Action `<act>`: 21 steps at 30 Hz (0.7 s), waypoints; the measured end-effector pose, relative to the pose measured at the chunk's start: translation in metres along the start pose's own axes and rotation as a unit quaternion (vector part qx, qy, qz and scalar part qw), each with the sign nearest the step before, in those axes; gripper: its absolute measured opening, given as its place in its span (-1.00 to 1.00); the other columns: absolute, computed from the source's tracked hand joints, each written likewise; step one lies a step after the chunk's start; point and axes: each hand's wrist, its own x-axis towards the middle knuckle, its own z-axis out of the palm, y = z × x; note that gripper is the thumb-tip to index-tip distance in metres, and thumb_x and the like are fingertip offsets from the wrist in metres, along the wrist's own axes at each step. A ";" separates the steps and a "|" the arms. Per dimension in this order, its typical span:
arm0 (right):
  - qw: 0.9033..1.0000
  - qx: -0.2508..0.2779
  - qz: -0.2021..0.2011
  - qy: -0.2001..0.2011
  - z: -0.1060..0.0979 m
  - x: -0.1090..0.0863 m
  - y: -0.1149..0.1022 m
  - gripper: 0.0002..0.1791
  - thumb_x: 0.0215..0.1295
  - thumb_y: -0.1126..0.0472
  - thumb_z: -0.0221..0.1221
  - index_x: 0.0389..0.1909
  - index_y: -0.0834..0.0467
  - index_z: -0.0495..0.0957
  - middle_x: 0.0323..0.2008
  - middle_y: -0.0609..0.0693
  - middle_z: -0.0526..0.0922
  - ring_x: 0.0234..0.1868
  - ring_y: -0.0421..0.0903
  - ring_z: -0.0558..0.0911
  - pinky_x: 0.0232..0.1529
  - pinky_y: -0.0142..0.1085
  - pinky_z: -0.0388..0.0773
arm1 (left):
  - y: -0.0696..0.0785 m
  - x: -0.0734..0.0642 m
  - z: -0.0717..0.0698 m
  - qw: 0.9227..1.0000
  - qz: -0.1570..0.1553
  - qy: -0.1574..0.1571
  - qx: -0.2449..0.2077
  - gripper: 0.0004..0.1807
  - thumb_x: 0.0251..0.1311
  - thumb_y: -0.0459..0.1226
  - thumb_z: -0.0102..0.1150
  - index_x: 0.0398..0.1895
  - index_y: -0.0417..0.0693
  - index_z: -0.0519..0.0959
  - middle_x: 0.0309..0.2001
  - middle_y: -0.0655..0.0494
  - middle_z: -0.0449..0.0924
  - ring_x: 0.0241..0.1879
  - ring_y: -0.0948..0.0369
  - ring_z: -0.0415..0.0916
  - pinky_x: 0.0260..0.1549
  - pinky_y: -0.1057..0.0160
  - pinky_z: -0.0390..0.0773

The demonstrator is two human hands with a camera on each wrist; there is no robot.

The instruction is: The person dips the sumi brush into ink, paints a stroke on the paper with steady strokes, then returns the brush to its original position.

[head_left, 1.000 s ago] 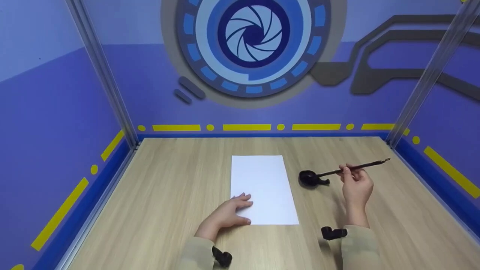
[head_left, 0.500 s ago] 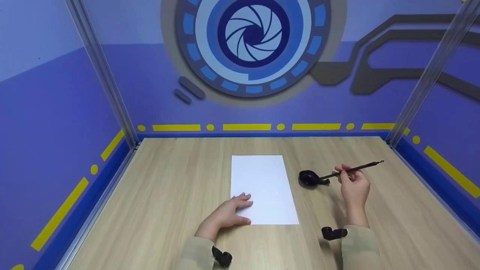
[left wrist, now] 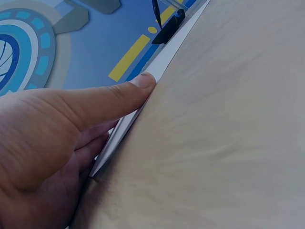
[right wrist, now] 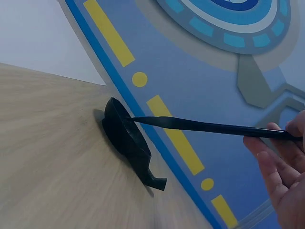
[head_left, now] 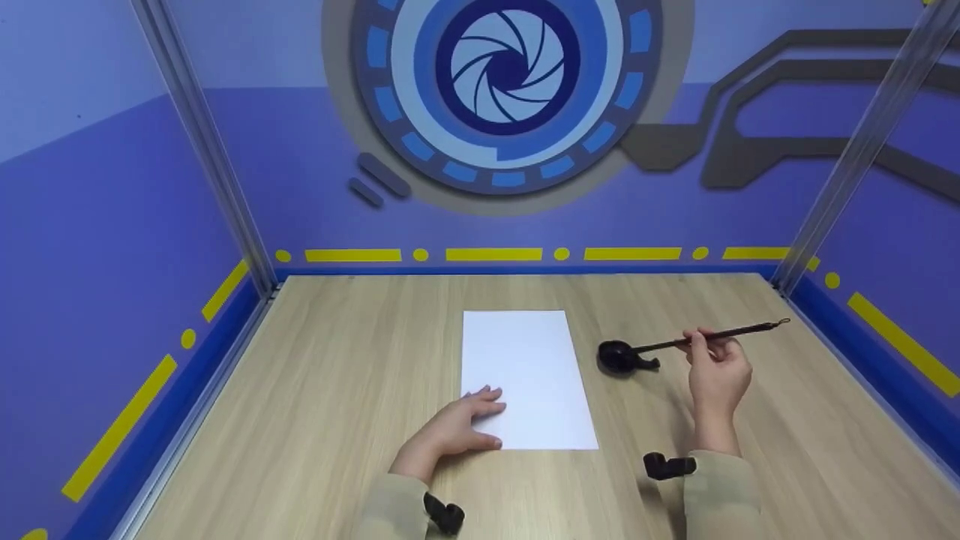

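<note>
A sheet of white paper (head_left: 529,360) lies on the table, and my left hand (head_left: 450,429) rests with spread fingers on its lower left corner. In the left wrist view the thumb (left wrist: 143,82) presses at the paper's near edge. My right hand (head_left: 718,379) pinches the dark shaft of a calligraphy brush (head_left: 742,331) between thumb and fingers. The brush slants down to the left, its looped end up at the right. Its dark tip reaches the rim of a small black ink dish (head_left: 616,357) with a curved handle. In the right wrist view the bristles (right wrist: 150,120) overlap the dish's hollow.
The wooden table (head_left: 360,337) ends at a blue printed back wall (head_left: 300,187) with yellow dashes. Metal posts (head_left: 217,165) stand at its back corners. The dish stands just right of the paper. A black wrist camera (head_left: 667,466) sits at each sleeve.
My right hand has shifted the brush slightly left over the dish, then back right, a little farther than at first. The left hand, paper and dish have stayed in place.
</note>
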 end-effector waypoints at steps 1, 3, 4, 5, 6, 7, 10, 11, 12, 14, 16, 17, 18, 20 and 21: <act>1.000 0.000 -0.003 0.005 0.001 -0.002 -0.002 -0.78 0.45 0.31 0.19 -0.04 0.41 0.55 -0.44 -0.41 0.75 -0.41 -0.44 0.77 -0.30 -0.61 0.69 | 0.000 0.000 0.000 1.000 0.002 0.001 0.001 -0.31 0.11 -0.18 0.50 0.36 -0.05 0.54 0.57 0.12 0.30 0.63 -0.04 0.07 0.61 -0.18 0.06; 1.000 -0.004 -0.006 0.014 0.001 -0.004 -0.003 -0.79 0.45 0.30 0.20 -0.08 0.40 0.55 -0.46 -0.42 0.73 -0.45 -0.44 0.76 -0.34 -0.60 0.69 | -0.001 0.000 0.000 1.000 0.006 0.002 0.001 -0.31 0.12 -0.17 0.50 0.36 -0.06 0.54 0.57 0.12 0.30 0.63 -0.03 0.09 0.61 -0.18 0.07; 1.000 -0.005 -0.005 0.018 0.001 -0.004 -0.001 -0.81 0.44 0.30 0.21 -0.10 0.38 0.55 -0.47 -0.41 0.73 -0.47 -0.43 0.75 -0.37 -0.60 0.68 | -0.002 0.000 0.000 1.000 0.008 0.002 0.000 -0.32 0.12 -0.17 0.49 0.36 -0.06 0.55 0.57 0.11 0.30 0.62 -0.03 0.09 0.61 -0.17 0.07; 1.000 -0.005 -0.003 0.020 0.001 -0.004 0.001 -0.82 0.44 0.30 0.21 -0.12 0.38 0.54 -0.49 -0.41 0.73 -0.49 -0.43 0.75 -0.39 -0.60 0.68 | -0.002 0.000 0.001 1.000 0.010 0.002 0.000 -0.32 0.12 -0.17 0.49 0.36 -0.06 0.54 0.57 0.11 0.30 0.62 -0.03 0.09 0.61 -0.17 0.08; 1.000 -0.001 0.002 0.022 0.001 -0.003 0.003 -0.82 0.43 0.30 0.22 -0.13 0.37 0.54 -0.49 -0.40 0.73 -0.50 -0.42 0.75 -0.41 -0.60 0.67 | -0.002 0.000 0.001 1.000 0.010 0.003 0.001 -0.32 0.12 -0.17 0.49 0.36 -0.06 0.54 0.57 0.11 0.30 0.62 -0.03 0.09 0.61 -0.17 0.08; 1.000 0.003 0.006 0.022 0.001 -0.003 0.004 -0.84 0.43 0.31 0.23 -0.14 0.36 0.54 -0.50 -0.39 0.73 -0.51 -0.42 0.75 -0.43 -0.60 0.67 | -0.002 0.000 0.000 1.000 0.010 0.002 0.001 -0.31 0.12 -0.17 0.49 0.36 -0.06 0.54 0.57 0.11 0.30 0.62 -0.04 0.09 0.61 -0.17 0.08; 1.000 0.009 0.017 0.021 0.001 -0.002 0.006 -0.84 0.41 0.31 0.24 -0.16 0.36 0.54 -0.51 -0.37 0.72 -0.53 -0.39 0.75 -0.46 -0.59 0.66 | -0.002 0.000 0.000 1.000 0.010 0.002 0.000 -0.31 0.12 -0.17 0.49 0.36 -0.05 0.54 0.57 0.12 0.30 0.62 -0.04 0.09 0.61 -0.18 0.08; 1.000 0.011 0.021 0.020 0.001 -0.001 0.007 -0.84 0.41 0.31 0.25 -0.17 0.36 0.54 -0.52 -0.36 0.73 -0.53 -0.39 0.75 -0.47 -0.58 0.66 | -0.002 0.000 0.000 1.000 0.010 0.002 0.000 -0.31 0.12 -0.17 0.49 0.36 -0.05 0.54 0.56 0.12 0.30 0.62 -0.04 0.09 0.61 -0.18 0.07; 0.999 0.010 0.024 0.020 0.000 -0.001 0.008 -0.84 0.41 0.31 0.25 -0.17 0.36 0.54 -0.52 -0.36 0.72 -0.53 -0.39 0.75 -0.47 -0.58 0.66 | -0.002 0.000 0.000 1.000 0.010 0.002 0.000 -0.31 0.12 -0.16 0.49 0.36 -0.05 0.54 0.56 0.12 0.30 0.62 -0.04 0.09 0.61 -0.18 0.07; 0.999 0.005 0.031 0.020 0.000 0.000 0.010 -0.83 0.41 0.30 0.25 -0.17 0.36 0.54 -0.52 -0.36 0.72 -0.53 -0.39 0.75 -0.47 -0.58 0.66 | -0.003 0.000 0.000 1.000 0.010 0.002 -0.001 -0.32 0.12 -0.17 0.49 0.36 -0.06 0.54 0.56 0.12 0.30 0.62 -0.04 0.09 0.61 -0.18 0.07; 0.999 0.003 0.037 0.022 0.000 0.002 0.014 -0.82 0.40 0.30 0.26 -0.16 0.36 0.54 -0.52 -0.36 0.72 -0.54 -0.39 0.75 -0.46 -0.57 0.66 | -0.002 0.000 0.000 1.000 0.009 0.002 0.000 -0.32 0.12 -0.17 0.49 0.36 -0.05 0.54 0.56 0.11 0.30 0.62 -0.04 0.09 0.61 -0.18 0.08; 0.999 0.004 0.040 0.024 0.000 0.004 0.017 -0.82 0.40 0.29 0.26 -0.16 0.35 0.54 -0.52 -0.37 0.72 -0.54 -0.39 0.75 -0.46 -0.58 0.66 | -0.002 0.000 0.000 1.000 0.008 0.003 0.000 -0.32 0.13 -0.17 0.49 0.36 -0.05 0.54 0.56 0.11 0.30 0.62 -0.04 0.09 0.61 -0.18 0.08; 0.999 0.001 0.042 0.025 -0.001 0.005 0.019 -0.82 0.40 0.28 0.27 -0.16 0.34 0.54 -0.52 -0.38 0.71 -0.54 -0.40 0.75 -0.46 -0.58 0.66 | -0.002 0.000 0.000 1.000 0.007 0.003 0.000 -0.32 0.13 -0.16 0.49 0.36 -0.05 0.54 0.56 0.12 0.30 0.62 -0.04 0.09 0.61 -0.18 0.08; 0.999 0.006 0.043 0.030 -0.001 0.008 0.024 -0.81 0.40 0.27 0.28 -0.17 0.32 0.54 -0.51 -0.38 0.71 -0.53 -0.39 0.75 -0.45 -0.59 0.66 | -0.002 0.000 0.000 1.000 0.005 0.002 0.000 -0.31 0.12 -0.16 0.49 0.36 -0.05 0.54 0.57 0.12 0.30 0.62 -0.04 0.09 0.61 -0.18 0.07; 0.999 0.010 0.042 0.034 -0.002 0.009 0.025 -0.81 0.39 0.26 0.28 -0.18 0.31 0.53 -0.51 -0.38 0.71 -0.53 -0.39 0.75 -0.45 -0.59 0.67 | -0.002 0.000 0.000 1.000 0.005 0.003 0.000 -0.31 0.12 -0.16 0.49 0.36 -0.04 0.54 0.57 0.12 0.30 0.62 -0.05 0.09 0.61 -0.19 0.07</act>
